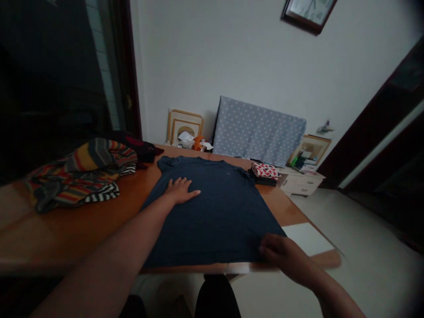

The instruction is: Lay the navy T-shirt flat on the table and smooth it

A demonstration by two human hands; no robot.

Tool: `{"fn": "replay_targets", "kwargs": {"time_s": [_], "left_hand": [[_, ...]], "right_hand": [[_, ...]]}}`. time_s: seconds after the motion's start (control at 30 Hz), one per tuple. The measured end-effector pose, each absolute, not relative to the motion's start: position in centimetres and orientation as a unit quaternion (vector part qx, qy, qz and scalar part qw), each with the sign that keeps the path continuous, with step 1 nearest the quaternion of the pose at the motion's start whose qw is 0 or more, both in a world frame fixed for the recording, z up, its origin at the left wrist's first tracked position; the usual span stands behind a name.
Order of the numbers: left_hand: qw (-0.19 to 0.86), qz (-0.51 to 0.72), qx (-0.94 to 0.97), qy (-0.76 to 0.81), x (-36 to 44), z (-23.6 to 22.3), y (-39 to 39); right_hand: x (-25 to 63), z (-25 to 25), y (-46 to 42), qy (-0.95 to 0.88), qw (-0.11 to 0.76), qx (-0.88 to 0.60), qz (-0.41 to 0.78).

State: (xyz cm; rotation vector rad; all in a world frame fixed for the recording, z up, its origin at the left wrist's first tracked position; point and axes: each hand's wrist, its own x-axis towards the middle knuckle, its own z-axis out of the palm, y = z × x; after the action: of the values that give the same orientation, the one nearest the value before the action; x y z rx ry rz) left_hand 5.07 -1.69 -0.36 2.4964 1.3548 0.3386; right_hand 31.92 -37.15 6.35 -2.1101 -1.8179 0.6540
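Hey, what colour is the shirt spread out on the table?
The shirt is dark blue, best seen in the head view.

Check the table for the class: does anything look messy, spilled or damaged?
The striped clothes on the left of the table lie in a rumpled heap, untidy next to the dark shirt spread out flat and the folded stack at right. I see nothing spilled or damaged, though the picture is dim.

the shirt (215, 207) is dark blue; left of the shirt, a garment (84, 161) has orange, red and grey stripes; beyond the shirt, a grey-blue cloth (260, 130) bears small pale dots.
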Motion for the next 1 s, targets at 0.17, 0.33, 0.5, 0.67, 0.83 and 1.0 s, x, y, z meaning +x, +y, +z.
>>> {"fn": "replay_targets", "kwargs": {"time_s": [0.17, 0.33, 0.5, 0.67, 0.83, 1.0], "left_hand": [[0.167, 0.138, 0.858, 0.465, 4.9, -0.2, -2.0], [0.207, 0.174, 0.846, 0.460, 4.6, 0.1, -2.3], [0.230, 0.225, 0.826, 0.463, 4.2, 0.4, -2.3], [0.297, 0.314, 0.780, 0.452, 3.4, 0.5, -1.4], [0.500, 0.387, 0.672, 0.386, 1.9, 1.2, -0.6], [0.583, 0.416, 0.573, 0.397, -0.4, 1.8, 0.7]], "right_hand": [[28.2, 7.4, -35.7, -0.680, 0.174, -0.664, 0.258], [23.7, 7.6, -34.0, -0.705, 0.150, -0.635, 0.279], [18.3, 7.5, -31.8, -0.757, 0.205, -0.563, 0.260], [15.0, 6.5, -30.9, -0.801, 0.146, -0.527, 0.243], [14.9, 6.4, -30.9, -0.808, 0.123, -0.530, 0.226], [14.9, 6.4, -30.9, -0.802, 0.120, -0.538, 0.230]]}}
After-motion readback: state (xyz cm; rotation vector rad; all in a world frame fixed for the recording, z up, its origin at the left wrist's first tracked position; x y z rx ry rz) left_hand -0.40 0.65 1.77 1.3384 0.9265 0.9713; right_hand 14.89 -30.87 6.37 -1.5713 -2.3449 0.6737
